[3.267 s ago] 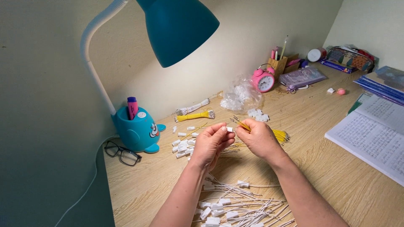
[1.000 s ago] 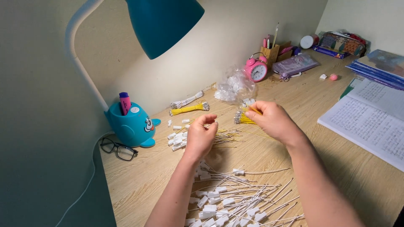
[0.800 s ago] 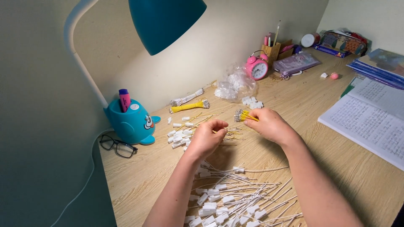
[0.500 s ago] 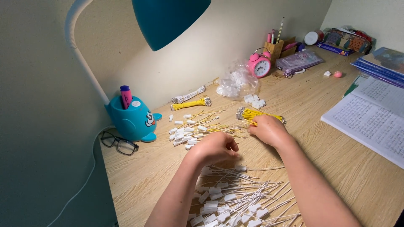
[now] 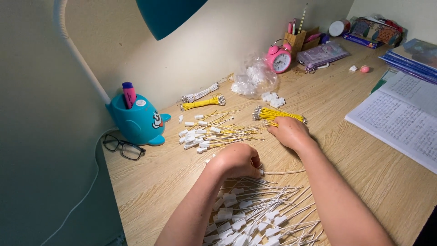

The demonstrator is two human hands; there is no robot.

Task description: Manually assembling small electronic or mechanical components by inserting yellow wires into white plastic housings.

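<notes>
White wires with small white plugs (image 5: 255, 214) lie heaped at the near edge of the wooden desk (image 5: 364, 182), spreading between the two forearms. Just past the heap, the left hand (image 5: 236, 160) is curled into a loose fist, knuckles up, resting on the top of the pile; one white wire (image 5: 284, 172) runs out from under its fingers to the right, and the hand seems to pinch its plug end, though the fingertips are hidden. Farther on, the right hand (image 5: 289, 132) lies palm down with fingers bent, its tips on the near end of a bundle of yellow wires (image 5: 277, 115); whether it grips any of them cannot be told. To the left of that bundle sits a loose spread of yellow wires with white plugs (image 5: 205, 133). Beyond, a tied yellow bunch (image 5: 202, 103) and a tied white bunch (image 5: 200, 94) lie by the wall, with a clear plastic bag (image 5: 252, 78) and a few loose white plugs (image 5: 273, 99) near it. At far left stand a teal pen holder (image 5: 134, 120) and glasses (image 5: 123, 146); a pink alarm clock (image 5: 279, 58) stands farther back, an open notebook (image 5: 400, 118) to the right.
</notes>
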